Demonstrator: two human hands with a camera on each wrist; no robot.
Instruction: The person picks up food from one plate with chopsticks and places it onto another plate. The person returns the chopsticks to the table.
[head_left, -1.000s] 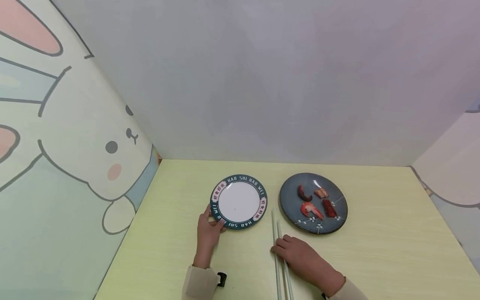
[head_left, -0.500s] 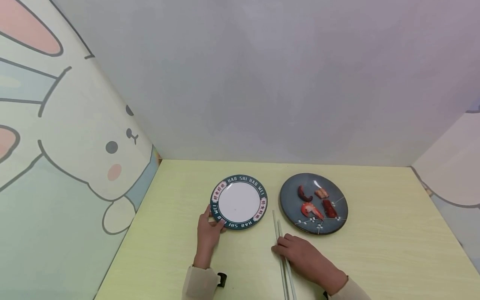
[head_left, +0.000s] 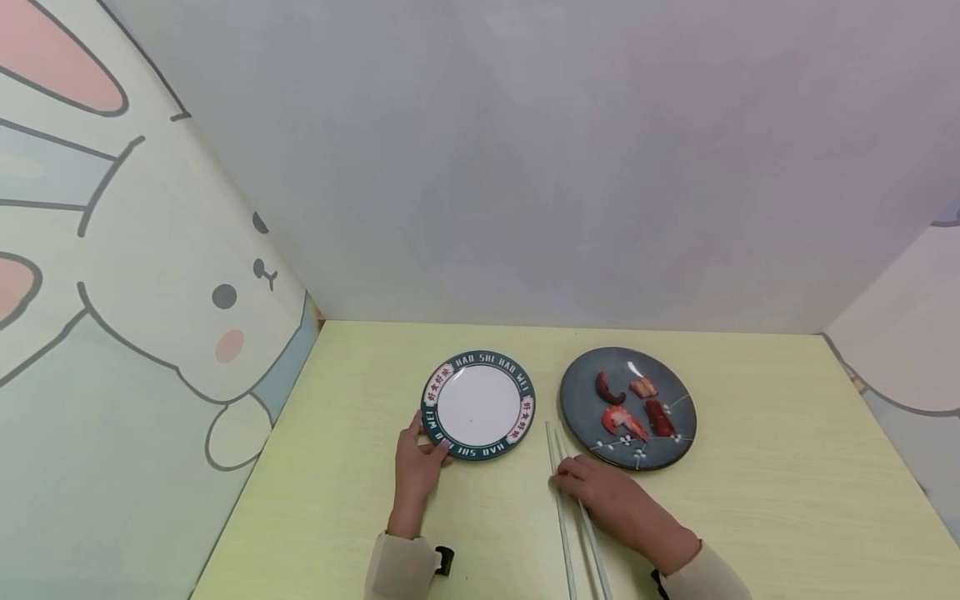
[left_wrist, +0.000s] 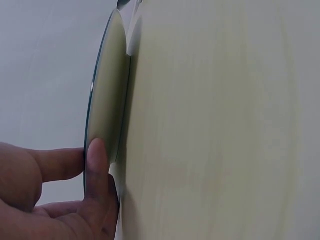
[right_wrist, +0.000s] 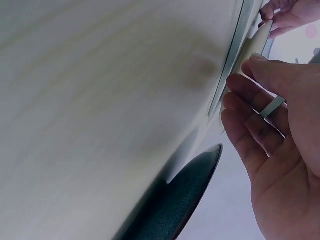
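Note:
In the head view my left hand [head_left: 417, 467] pinches the lower left rim of a white plate [head_left: 480, 404] with a green lettered border. The left wrist view shows the thumb and fingers on either side of the plate's edge [left_wrist: 107, 90]. My right hand [head_left: 615, 500] is over two long pale chopsticks [head_left: 564, 537] that spread apart toward me. One chopstick [right_wrist: 274, 106] runs inside the curled right fingers in the right wrist view. The other chopstick [right_wrist: 231, 57] lies along the table by the fingertips; whether they touch it I cannot tell.
A dark blue-grey plate [head_left: 577, 417] stands just beyond my right hand. On it lie a shrimp [head_left: 622, 421], a dark red piece [head_left: 659, 417], a curved brown piece [head_left: 609, 388] and a small striped piece [head_left: 642, 386]. Walls border the pale table [head_left: 787, 467].
My right hand has moved slightly right and away from me. The chopsticks have swung, their near ends shifting right and spreading wider apart. The left hand and white plate stay put.

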